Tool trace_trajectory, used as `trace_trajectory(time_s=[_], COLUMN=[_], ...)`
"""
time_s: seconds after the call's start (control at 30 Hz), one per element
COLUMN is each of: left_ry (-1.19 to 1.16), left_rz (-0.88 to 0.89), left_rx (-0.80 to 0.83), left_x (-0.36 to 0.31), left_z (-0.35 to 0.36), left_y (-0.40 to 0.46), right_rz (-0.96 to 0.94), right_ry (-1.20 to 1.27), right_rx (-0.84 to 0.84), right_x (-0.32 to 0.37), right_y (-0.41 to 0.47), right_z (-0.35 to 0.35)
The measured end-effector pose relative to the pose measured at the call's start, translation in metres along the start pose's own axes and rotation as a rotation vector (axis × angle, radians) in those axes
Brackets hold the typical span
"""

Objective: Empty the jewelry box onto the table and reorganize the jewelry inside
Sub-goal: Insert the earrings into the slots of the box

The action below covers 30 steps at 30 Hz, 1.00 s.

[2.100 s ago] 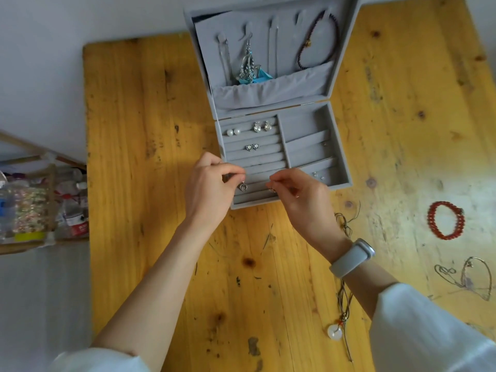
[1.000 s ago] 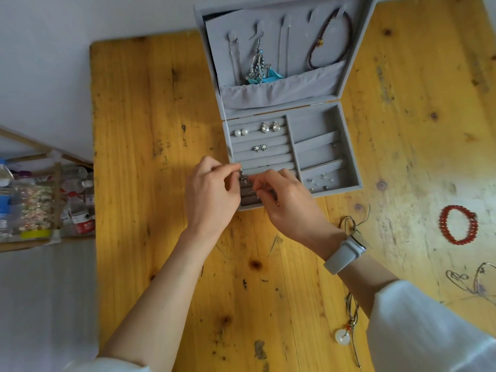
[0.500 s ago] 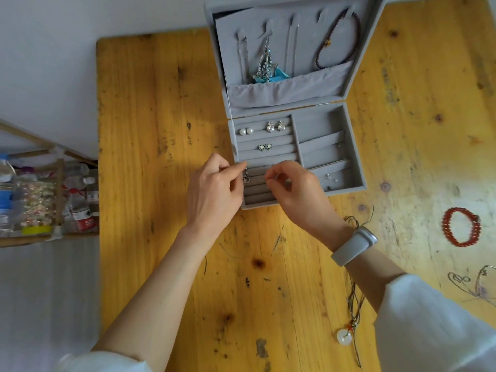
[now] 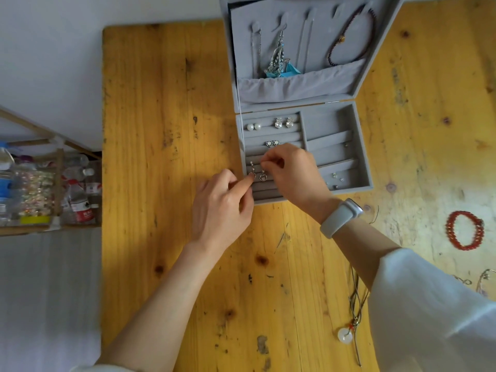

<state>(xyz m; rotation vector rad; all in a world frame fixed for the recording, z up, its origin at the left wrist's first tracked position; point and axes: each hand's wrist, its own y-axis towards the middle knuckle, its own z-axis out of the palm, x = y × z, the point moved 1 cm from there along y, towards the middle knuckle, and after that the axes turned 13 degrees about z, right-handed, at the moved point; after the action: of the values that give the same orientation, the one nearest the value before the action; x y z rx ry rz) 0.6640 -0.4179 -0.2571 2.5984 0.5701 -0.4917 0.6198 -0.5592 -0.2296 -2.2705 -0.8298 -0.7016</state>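
The grey jewelry box point(image 4: 362, 146) stands open on the wooden table point(image 4: 166, 157). Its lid holds a dark bracelet point(image 4: 351, 36), silver dangling earrings point(image 4: 279, 57) and thin chains. Pearl studs point(image 4: 253, 127), crystal earrings point(image 4: 283, 122) and a small heart pair point(image 4: 272, 143) sit in the ring rolls. My left hand point(image 4: 220, 208) pinches one small dangling earring point(image 4: 252, 171) at the left rolls. My right hand point(image 4: 292, 170) pinches its twin point(image 4: 263, 176) beside it, both over a lower roll.
A red bead bracelet point(image 4: 465, 230) and thin silver chains point(image 4: 483, 280) lie at the right of the table. A cord necklace with a white disc pendant point(image 4: 345, 335) lies near my right sleeve. A low shelf with bottles point(image 4: 48, 191) stands left of the table.
Both hands have moved a little farther up the ring rolls with the small dangling earrings. The view has shifted, so the box sits more to the right.
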Motion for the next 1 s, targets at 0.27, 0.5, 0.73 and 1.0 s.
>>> trace_trajectory(time_s=[0.27,0.5,0.73,1.0], left_ry=[0.073,0.092,0.14,0.105], left_rz=[0.025,-0.025,-0.044,-0.045], left_rx=[0.021,0.005,0.052,0.065], left_x=[-0.002,-0.001,-0.002,0.001], left_z=[-0.001,-0.002,-0.002,0.0], left_y=[-0.004,0.001,0.011,0.012], right_rz=[-0.009,-0.018,-0.199,-0.309], right_ry=[-0.135,-0.197,-0.098,-0.197], right_rx=[-0.033,-0.137,-0.263,-0.299], right_x=[0.004,0.002,-0.01,-0.021], right_y=[0.008,0.005,-0.007,-0.022], right_z=[0.006,0.015,0.021,0.025])
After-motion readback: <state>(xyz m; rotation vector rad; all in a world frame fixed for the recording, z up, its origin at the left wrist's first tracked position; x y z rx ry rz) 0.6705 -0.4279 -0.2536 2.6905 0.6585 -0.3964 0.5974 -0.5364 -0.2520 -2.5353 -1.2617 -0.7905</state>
